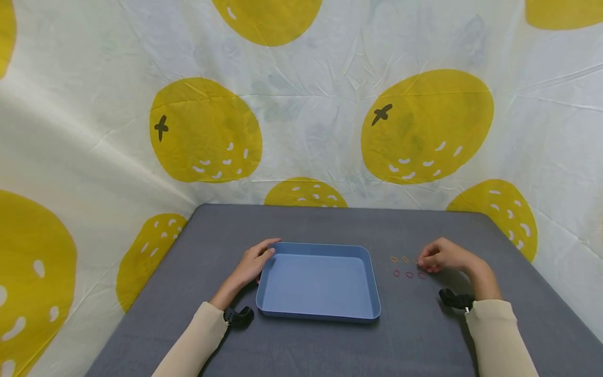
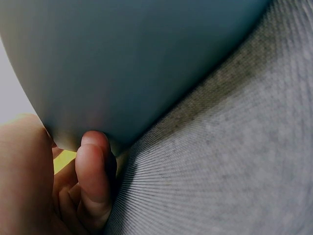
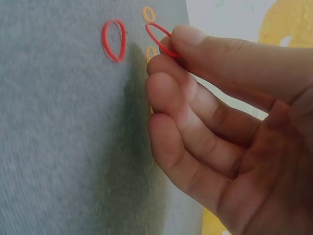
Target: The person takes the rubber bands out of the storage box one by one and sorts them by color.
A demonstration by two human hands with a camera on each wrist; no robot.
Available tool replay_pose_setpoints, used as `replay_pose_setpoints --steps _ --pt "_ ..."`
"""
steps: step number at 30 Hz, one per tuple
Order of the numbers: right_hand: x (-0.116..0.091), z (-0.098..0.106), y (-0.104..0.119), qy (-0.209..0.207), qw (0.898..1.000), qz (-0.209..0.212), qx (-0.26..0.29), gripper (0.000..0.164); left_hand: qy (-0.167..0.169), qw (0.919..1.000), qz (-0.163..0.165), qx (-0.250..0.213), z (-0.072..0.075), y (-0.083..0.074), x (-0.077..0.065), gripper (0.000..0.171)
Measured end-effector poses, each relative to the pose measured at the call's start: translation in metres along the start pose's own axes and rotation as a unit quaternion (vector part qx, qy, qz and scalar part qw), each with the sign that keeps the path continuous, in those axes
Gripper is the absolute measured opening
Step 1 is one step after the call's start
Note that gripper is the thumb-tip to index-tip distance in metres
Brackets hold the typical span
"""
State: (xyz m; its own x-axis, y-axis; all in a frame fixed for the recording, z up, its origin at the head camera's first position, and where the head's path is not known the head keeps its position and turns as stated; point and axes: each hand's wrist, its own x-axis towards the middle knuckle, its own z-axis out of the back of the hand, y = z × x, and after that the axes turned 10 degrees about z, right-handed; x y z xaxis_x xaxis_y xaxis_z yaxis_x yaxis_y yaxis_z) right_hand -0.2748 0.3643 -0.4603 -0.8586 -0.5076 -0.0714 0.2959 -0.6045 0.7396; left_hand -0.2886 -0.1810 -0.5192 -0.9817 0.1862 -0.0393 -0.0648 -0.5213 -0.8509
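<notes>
A shallow blue tray (image 1: 317,285) lies on the grey cloth. My left hand (image 1: 252,264) grips its far left corner, thumb at the rim; in the left wrist view the fingers (image 2: 93,171) bend against the outer wall. To the right of the tray, my right hand (image 1: 445,255) hovers low over small rubber bands. Between thumb and index finger it pinches a red rubber band (image 3: 155,36). Another red rubber band (image 3: 114,41) lies on the cloth beside it. Yellow rubber bands (image 1: 393,259) form a row behind the red ones (image 1: 409,275), partly covered by my hand.
Grey cloth (image 1: 311,348) covers the table. A white curtain with large yellow fruit prints (image 1: 311,131) hangs behind the table and along its sides. Each wrist wears a black strap with a camera (image 1: 456,299).
</notes>
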Motion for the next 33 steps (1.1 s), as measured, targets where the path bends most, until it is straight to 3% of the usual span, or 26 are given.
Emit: replay_pose_setpoints --steps 6,17,33 --pt "-0.007 0.006 -0.004 -0.001 1.000 0.007 -0.002 0.017 -0.002 1.0000 -0.004 0.004 0.000 0.000 0.000 0.038" --pt "-0.014 0.010 -0.012 0.007 0.998 -0.063 -0.010 0.015 0.007 1.0000 0.000 -0.006 0.001 0.001 -0.001 0.038" --pt "-0.021 0.008 -0.009 0.018 0.997 -0.077 0.003 0.010 0.009 0.9999 0.003 -0.013 0.000 -0.001 -0.001 0.039"
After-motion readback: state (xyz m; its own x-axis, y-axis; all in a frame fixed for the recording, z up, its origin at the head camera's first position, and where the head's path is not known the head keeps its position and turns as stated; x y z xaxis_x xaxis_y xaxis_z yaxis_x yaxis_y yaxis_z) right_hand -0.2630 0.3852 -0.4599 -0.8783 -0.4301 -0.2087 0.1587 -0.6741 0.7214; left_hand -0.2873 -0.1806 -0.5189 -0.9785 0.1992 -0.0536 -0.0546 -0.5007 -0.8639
